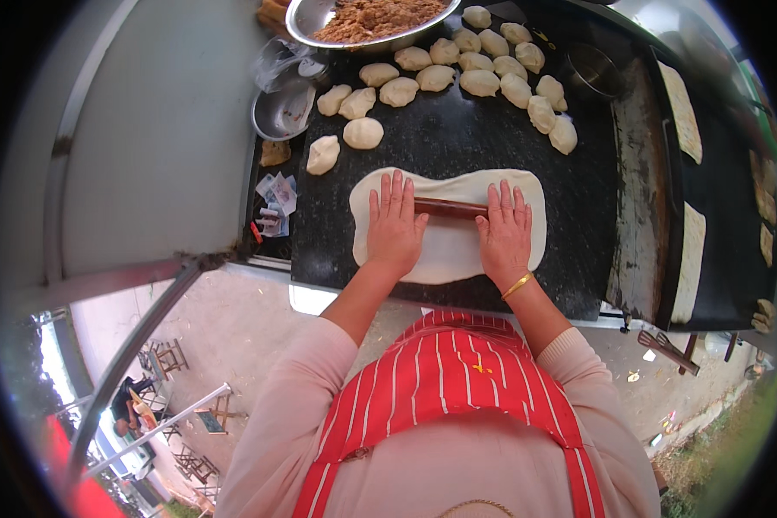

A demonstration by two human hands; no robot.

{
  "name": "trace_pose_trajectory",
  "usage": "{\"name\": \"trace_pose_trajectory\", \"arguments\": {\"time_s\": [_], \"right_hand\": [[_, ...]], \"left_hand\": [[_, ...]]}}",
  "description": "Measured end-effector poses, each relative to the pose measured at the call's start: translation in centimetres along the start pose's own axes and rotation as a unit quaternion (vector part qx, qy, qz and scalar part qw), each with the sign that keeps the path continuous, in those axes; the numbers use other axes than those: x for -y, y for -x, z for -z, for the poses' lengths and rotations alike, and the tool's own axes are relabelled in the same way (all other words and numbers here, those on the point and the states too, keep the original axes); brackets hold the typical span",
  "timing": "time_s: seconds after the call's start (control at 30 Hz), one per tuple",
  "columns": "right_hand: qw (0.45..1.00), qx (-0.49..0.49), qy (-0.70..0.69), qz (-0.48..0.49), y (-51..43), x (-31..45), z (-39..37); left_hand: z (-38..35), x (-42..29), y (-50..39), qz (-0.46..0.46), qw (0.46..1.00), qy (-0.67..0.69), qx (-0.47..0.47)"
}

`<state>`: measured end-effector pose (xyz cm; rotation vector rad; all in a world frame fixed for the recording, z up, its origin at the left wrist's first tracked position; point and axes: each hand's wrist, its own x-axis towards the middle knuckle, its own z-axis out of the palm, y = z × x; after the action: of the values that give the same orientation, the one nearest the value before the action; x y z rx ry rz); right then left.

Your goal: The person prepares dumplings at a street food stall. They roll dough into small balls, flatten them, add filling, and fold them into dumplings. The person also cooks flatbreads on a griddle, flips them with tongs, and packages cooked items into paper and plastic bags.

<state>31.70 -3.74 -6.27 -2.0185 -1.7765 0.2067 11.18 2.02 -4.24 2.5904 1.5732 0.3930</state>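
Note:
A thin sheet of dough (450, 249) lies spread on the black speckled worktop (576, 213), its far edge wavy. Across it rests a reddish-brown wooden rolling pin (451, 208), of which only the middle shows. My left hand (394, 226) holds down the pin's left end under a flat palm, fingers stretched forward. Over the right end, my right hand (508, 226) does the same, a gold bracelet (517, 285) on its wrist. Both hands hide the pin's ends. Beyond the sheet sit several pale dough pieces, the nearest being a round dough piece (363, 133).
A metal basin of reddish-brown filling (382, 22) stands at the back. On the left are a metal bowl (278, 113) and banknotes (277, 194). To the right, a black griddle (725, 246) carries flat dough strips (689, 259). An empty-looking round metal container (592, 71) stands back right.

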Motion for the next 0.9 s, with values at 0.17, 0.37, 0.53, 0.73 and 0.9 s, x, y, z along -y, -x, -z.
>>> {"name": "trace_pose_trajectory", "arguments": {"time_s": [0.17, 0.37, 0.53, 0.73, 0.9], "right_hand": [[0.997, -0.007, 0.083, -0.005, -7.4, -0.4, -0.8], [0.989, -0.070, 0.126, 0.019, -16.0, -1.9, -1.7], [0.984, 0.018, 0.014, 0.175, -16.7, -2.0, 0.0], [0.979, 0.037, -0.013, 0.200, -13.3, -2.6, 1.2], [0.968, 0.058, -0.080, 0.230, -6.9, 3.8, -0.7]], "left_hand": [[-1.5, 0.3, -7.3, 0.004, 0.996, -0.089, 0.015], [-2.9, 1.3, -15.0, 0.021, 0.995, -0.095, -0.021], [-2.1, 4.8, -20.3, 0.009, 0.989, -0.019, -0.148], [6.3, 6.8, -14.8, 0.053, 0.978, 0.074, -0.190], [5.2, 5.8, -2.3, 0.048, 0.999, -0.003, -0.002]]}}
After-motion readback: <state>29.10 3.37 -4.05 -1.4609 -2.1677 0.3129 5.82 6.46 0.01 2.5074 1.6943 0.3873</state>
